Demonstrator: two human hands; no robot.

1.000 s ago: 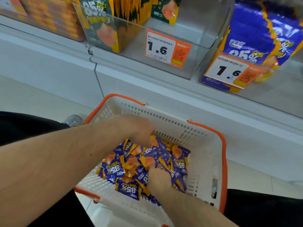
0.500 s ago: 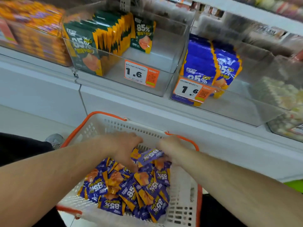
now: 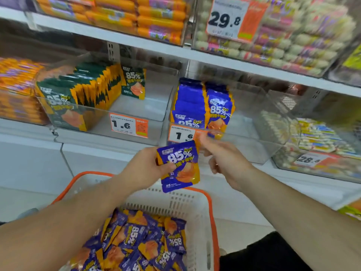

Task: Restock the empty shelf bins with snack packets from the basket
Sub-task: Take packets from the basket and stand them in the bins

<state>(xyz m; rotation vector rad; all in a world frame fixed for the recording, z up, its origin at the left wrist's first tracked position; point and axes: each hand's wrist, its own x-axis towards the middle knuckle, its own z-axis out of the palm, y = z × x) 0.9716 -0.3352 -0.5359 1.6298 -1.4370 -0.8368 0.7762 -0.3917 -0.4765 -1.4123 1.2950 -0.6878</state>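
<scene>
We see the basket (image 3: 197, 208) heaped with purple packets (image 3: 140, 241) marked "85%". Above the basket, our left hand (image 3: 144, 169) grips one purple packet (image 3: 178, 166); our right hand (image 3: 224, 159), fingers loosely curled, holds nothing. Beyond, the clear bin (image 3: 252, 130) holds upright purple packets behind a "1.6" tag (image 3: 181, 134).

The clear bin (image 3: 244, 122) holding blue packets (image 3: 203, 106) has bare floor at its 3 o'clock side, open from above. Its front wall and the price tag (image 3: 181, 134) bar the 6 o'clock approach. The upper shelf (image 3: 234, 64) at 12 o'clock seems, through blur, to leave a gap.
</scene>
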